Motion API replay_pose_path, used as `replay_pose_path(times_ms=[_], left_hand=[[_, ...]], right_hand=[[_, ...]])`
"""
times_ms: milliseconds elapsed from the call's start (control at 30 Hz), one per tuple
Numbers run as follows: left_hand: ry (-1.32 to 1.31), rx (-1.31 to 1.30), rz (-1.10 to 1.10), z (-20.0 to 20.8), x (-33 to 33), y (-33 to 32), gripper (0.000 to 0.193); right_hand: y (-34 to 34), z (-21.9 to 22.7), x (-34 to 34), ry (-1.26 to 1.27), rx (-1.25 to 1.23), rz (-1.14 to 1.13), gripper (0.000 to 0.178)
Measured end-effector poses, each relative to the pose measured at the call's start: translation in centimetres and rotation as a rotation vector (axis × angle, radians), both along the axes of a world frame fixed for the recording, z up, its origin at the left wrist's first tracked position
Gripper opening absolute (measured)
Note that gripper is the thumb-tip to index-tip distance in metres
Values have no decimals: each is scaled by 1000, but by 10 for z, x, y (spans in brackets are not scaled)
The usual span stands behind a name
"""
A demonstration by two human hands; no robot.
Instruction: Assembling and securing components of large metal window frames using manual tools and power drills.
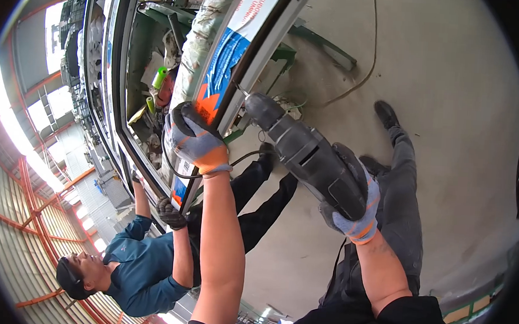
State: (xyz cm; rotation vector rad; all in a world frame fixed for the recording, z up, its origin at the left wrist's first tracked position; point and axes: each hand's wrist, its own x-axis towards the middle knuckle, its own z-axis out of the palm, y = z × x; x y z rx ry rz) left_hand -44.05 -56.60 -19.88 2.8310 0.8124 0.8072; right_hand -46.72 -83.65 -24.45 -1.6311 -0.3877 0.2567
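One dark grey power drill [313,159], scuffed and corded, sits gripped in my gloved right hand [354,212], its bit against the metal frame [248,60]. My left hand [195,137] clamps that frame; a co-worker's two gloved hands [170,213] steady it.

The drill [307,156] has a matt dark grey plastic body, slightly scuffed, with a duller metal nose at the front. Both hands wear knitted cloth gloves: the left hand [194,139] in grey-blue fabric with an orange cuff and a rough coated palm, the right hand [356,212] the same weave with orange trim. The frame [260,55] looks like smooth metal, partly wrapped in glossy printed film of white, blue and orange. A wrapped bundle [199,33] beside it has crinkled, shiny plastic over it. The floor [442,84] is matt, dusty concrete. The co-worker's glove [170,214] is dark, coarse knit; the shirt [140,267] is soft teal cloth.
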Motion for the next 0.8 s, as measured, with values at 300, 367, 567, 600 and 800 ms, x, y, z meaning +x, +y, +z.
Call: replay_pose_path(times_ms=[300,367,567,600,800], left_hand=[[16,52,26,4,-1,6,21],[-2,18,35,5,2,3,20],[-20,-7,16,-1,-2,14,19],[-35,-29,20,-2,-2,14,19],[-8,-39,35,0,0,10,18]], right_hand=[[3,5,12,-180,-71,47,68],[5,3,8,-177,-79,26,67],[9,4,9,-87,-74,-7,64],[9,1,10,-178,-95,0,64],[8,3,13,-261,-123,21,66]])
